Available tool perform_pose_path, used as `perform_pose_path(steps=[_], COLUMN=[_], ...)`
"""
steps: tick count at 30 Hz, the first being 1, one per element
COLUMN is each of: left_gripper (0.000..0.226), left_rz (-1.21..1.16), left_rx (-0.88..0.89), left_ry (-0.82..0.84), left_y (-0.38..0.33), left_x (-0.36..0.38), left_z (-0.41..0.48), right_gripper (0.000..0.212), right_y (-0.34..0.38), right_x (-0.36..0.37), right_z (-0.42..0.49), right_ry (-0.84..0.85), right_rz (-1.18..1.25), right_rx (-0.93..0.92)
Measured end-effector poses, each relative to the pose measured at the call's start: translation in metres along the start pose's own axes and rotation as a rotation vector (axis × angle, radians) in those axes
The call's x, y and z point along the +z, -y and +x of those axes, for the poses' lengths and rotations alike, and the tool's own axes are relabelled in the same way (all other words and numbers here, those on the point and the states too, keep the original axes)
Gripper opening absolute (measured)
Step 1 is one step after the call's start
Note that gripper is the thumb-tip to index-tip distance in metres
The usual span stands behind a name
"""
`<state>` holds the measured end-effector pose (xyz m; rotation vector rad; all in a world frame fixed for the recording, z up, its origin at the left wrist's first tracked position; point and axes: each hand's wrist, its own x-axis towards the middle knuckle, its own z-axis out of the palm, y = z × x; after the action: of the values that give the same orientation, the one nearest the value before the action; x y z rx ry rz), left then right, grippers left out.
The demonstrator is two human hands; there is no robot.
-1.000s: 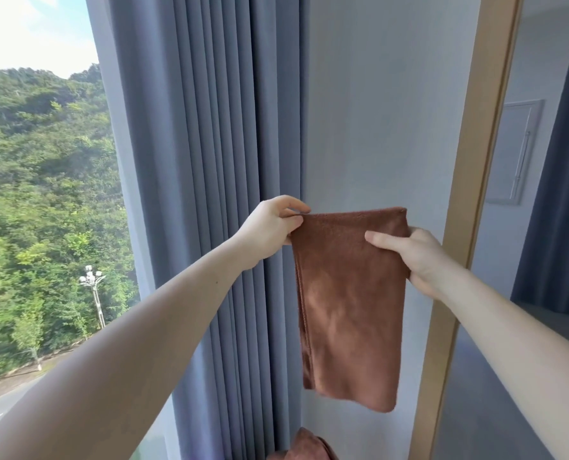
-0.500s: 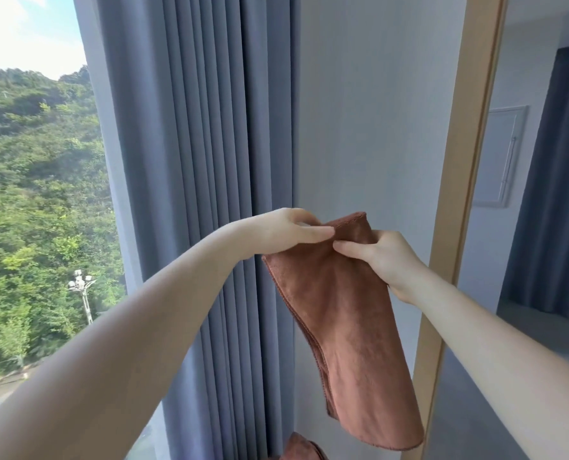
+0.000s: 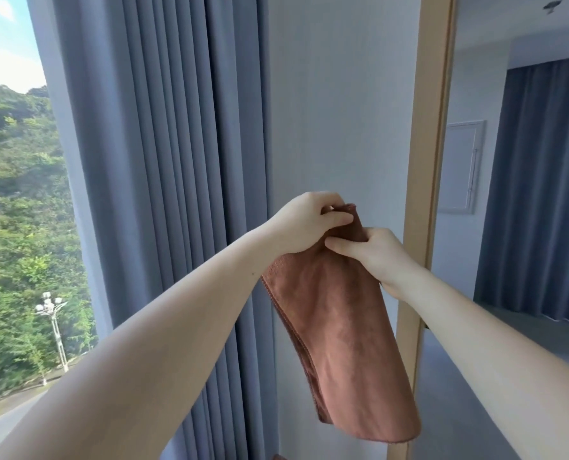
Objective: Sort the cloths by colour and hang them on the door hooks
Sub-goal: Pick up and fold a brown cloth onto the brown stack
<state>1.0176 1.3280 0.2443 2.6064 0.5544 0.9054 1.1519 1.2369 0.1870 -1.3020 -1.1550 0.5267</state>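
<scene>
A folded brown cloth (image 3: pixel 339 343) hangs in the air in front of a pale wall. My left hand (image 3: pixel 304 224) pinches its bunched top corner from the left. Just below and to the right, my right hand (image 3: pixel 374 254) grips the same top edge, thumb across the front. The cloth's lower end swings out to the right, towards the door frame. A scrap of another brown cloth (image 3: pixel 278 457) shows at the bottom edge. No door hook is in view.
Grey-blue curtains (image 3: pixel 163 161) hang to the left, beside a window with green hills. A light wooden door frame (image 3: pixel 425 161) runs down the right of the wall. Beyond it lies a room with more curtains (image 3: pixel 542 194) and a wall panel (image 3: pixel 460 166).
My hands have come together, gathering the cloth's top edge from spread wide into a bunch. The cloth's bottom has swung to the right.
</scene>
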Motion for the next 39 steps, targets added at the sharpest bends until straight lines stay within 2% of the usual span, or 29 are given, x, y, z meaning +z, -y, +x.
perform_pose_path(steps=[5, 14, 22, 28, 39], left_gripper=[0.022, 0.025, 0.029, 0.029, 0.028], left_rz=[0.224, 0.427, 0.466, 0.466, 0.431], left_rx=[0.028, 0.161, 0.189, 0.178, 0.139], left_ry=[0.030, 0.028, -0.020, -0.037, -0.087], left_y=[0.003, 0.002, 0.001, 0.001, 0.001], left_x=[0.006, -0.005, -0.027, -0.036, -0.052], left_z=[0.003, 0.002, 0.001, -0.001, -0.004], right_gripper=[0.017, 0.024, 0.029, 0.025, 0.040], right_y=[-0.008, -0.034, -0.053, -0.066, -0.112], right_x=[-0.009, -0.011, -0.005, 0.000, 0.001], right_z=[-0.005, -0.016, -0.018, -0.022, -0.038], right_ry=[0.101, 0.222, 0.255, 0.275, 0.345], right_rz=[0.053, 0.071, 0.039, 0.006, -0.044], right_rx=[0.061, 0.145, 0.175, 0.194, 0.328])
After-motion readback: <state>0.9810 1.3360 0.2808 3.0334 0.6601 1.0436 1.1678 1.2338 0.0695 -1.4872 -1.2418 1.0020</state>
